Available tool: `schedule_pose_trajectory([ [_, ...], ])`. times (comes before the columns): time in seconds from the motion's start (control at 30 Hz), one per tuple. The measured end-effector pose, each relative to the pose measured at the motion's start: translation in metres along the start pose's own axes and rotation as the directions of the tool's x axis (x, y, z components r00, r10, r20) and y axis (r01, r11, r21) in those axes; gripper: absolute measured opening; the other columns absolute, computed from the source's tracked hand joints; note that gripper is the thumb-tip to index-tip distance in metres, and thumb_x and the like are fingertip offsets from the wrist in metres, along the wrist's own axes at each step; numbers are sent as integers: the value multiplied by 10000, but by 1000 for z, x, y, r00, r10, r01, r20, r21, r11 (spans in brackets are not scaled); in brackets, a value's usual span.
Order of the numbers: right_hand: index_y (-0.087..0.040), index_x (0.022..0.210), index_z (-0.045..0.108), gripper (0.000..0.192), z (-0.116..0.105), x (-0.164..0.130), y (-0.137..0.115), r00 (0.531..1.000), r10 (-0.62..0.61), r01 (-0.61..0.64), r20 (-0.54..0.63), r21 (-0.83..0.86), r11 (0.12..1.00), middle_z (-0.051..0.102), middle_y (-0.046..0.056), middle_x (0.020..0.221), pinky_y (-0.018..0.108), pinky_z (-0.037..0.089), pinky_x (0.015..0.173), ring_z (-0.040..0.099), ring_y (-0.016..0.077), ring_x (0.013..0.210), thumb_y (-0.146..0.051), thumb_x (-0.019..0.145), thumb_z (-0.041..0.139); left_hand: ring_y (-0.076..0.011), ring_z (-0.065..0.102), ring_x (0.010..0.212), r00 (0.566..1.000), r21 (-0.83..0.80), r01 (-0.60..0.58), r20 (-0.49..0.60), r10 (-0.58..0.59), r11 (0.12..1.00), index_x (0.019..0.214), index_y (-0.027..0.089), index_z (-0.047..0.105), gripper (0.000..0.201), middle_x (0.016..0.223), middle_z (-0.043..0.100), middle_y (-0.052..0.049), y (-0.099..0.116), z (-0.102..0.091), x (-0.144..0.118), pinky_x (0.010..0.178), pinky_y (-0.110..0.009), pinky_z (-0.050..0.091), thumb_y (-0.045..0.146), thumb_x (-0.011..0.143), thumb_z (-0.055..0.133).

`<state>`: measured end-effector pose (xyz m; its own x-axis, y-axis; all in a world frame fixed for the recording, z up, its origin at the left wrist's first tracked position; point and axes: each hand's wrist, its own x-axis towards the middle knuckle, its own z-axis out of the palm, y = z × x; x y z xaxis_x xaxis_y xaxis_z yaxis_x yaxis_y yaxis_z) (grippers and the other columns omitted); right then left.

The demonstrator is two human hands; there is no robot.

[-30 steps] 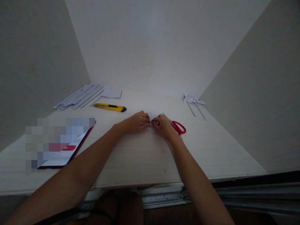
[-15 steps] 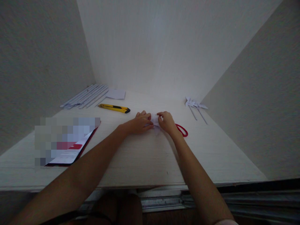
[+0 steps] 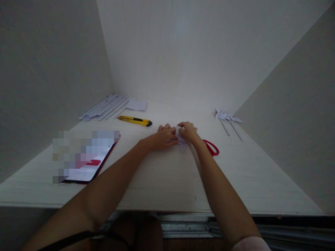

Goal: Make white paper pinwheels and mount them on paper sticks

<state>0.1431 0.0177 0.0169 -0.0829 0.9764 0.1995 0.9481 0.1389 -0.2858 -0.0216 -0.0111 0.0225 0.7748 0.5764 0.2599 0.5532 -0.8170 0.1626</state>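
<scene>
A small folded piece of white paper [image 3: 182, 143] is between my two hands, close to the table surface. My left hand [image 3: 166, 137] grips its left side, fingers bent and thumb pressed against it. From the right, my right hand [image 3: 187, 131] pinches the paper's upper part between thumb and fingers. Much of the paper is hidden behind the fingers. Just right of my right wrist lies a pair of scissors, of which only the red handle [image 3: 212, 148] shows.
A yellow utility knife [image 3: 134, 120] lies to the left, in front of rolled paper sticks [image 3: 104, 107] and a paper square [image 3: 137, 105]. Two paper pinwheels [image 3: 225, 116] on sticks rest at the back right. A tablet [image 3: 86, 170] is at the left. Walls enclose the table [image 3: 162, 188].
My right hand has closed in on my left, and less of the paper shows between them. The whole view has shifted slightly, so the table's things appear farther right.
</scene>
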Motion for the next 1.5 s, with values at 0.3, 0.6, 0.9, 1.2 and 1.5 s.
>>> schedule_pose_trajectory([
  [0.3, -155, 825, 660, 204, -16, -5, 4, 987, -113, 134, -116, 188, 973, 659, 60, 808, 299, 408, 748, 578, 144, 760, -136, 741, 475, -203, 360, 894, 1000, -30, 4, -2, -4, 1000, 940, 238, 638, 379, 955, 496, -59, -2, 2, -1, 723, -339, 250, 463, 861, 343],
  [0.6, -115, 853, 676, 199, -20, -14, 11, 982, -124, 165, -142, 331, 929, 685, 82, 764, 240, 455, 662, 609, 128, 678, -121, 708, 540, -199, 364, 905, 1000, -39, -2, -19, 1, 999, 934, 250, 638, 367, 956, 505, -52, -3, 4, -1, 721, -332, 239, 460, 863, 346],
  [0.9, -166, 831, 670, 170, -20, -29, 15, 963, -232, 264, -136, 307, 914, 689, 45, 848, 284, 452, 788, 610, 131, 801, -153, 754, 519, -200, 368, 902, 999, -30, -14, -47, 13, 999, 940, 269, 634, 340, 952, 506, -48, -7, 8, -1, 704, -323, 232, 455, 859, 361],
  [1.2, -144, 1035, 600, 305, -18, -27, 25, 976, -155, 196, -152, 306, 932, 658, 87, 975, 305, 459, 800, 605, 139, 860, -103, 769, 454, -196, 369, 898, 1000, -36, 1, -28, -2, 999, 941, 264, 638, 354, 957, 506, -48, -5, 6, 0, 702, -322, 232, 464, 859, 358],
  [1.5, -134, 940, 659, 278, -34, -38, 25, 988, -131, 137, -85, 80, 987, 674, 100, 909, 306, 448, 792, 610, 171, 813, -101, 767, 443, -191, 367, 884, 999, -34, -4, -34, 3, 999, 937, 273, 636, 348, 950, 511, -42, -9, 10, 1, 693, -318, 214, 469, 856, 360],
])
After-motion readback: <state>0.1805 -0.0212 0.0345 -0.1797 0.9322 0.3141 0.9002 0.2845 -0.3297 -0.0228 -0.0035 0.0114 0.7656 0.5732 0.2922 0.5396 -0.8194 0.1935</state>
